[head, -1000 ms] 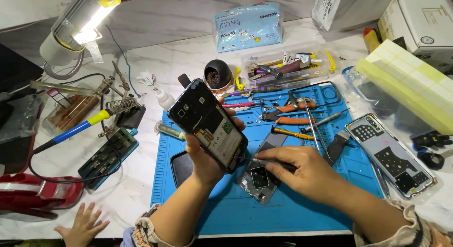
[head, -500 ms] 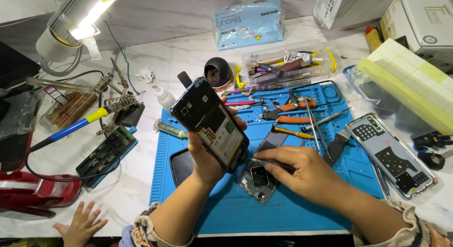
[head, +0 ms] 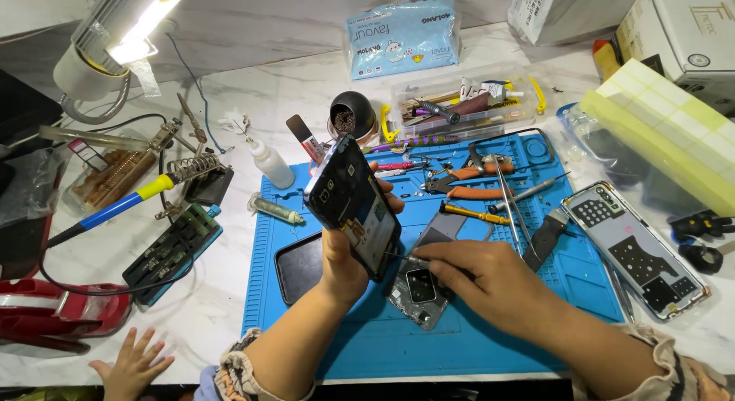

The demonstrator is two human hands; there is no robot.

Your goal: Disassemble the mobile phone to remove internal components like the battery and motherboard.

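Observation:
My left hand (head: 346,257) grips an opened black phone (head: 354,203), tilted up above the blue work mat (head: 459,332), its inner board facing me. My right hand (head: 490,282) holds a thin screwdriver (head: 406,258) whose tip touches the phone's lower right edge. Under my right hand lies a grey phone back cover (head: 419,288) with a square camera cutout. A dark glass panel (head: 300,267) rests on the mat left of my left wrist.
Pliers and cutters with orange handles (head: 471,183), tweezers and a clear tool box (head: 459,106) sit at the mat's far side. Another opened phone (head: 635,248) lies right. A soldering iron (head: 122,206) and lamp (head: 122,33) stand left. A small hand of another person (head: 134,363) rests bottom left.
My left hand has tilted the phone slightly and shifted it a little toward me. My right hand stays put with the screwdriver at the phone's edge.

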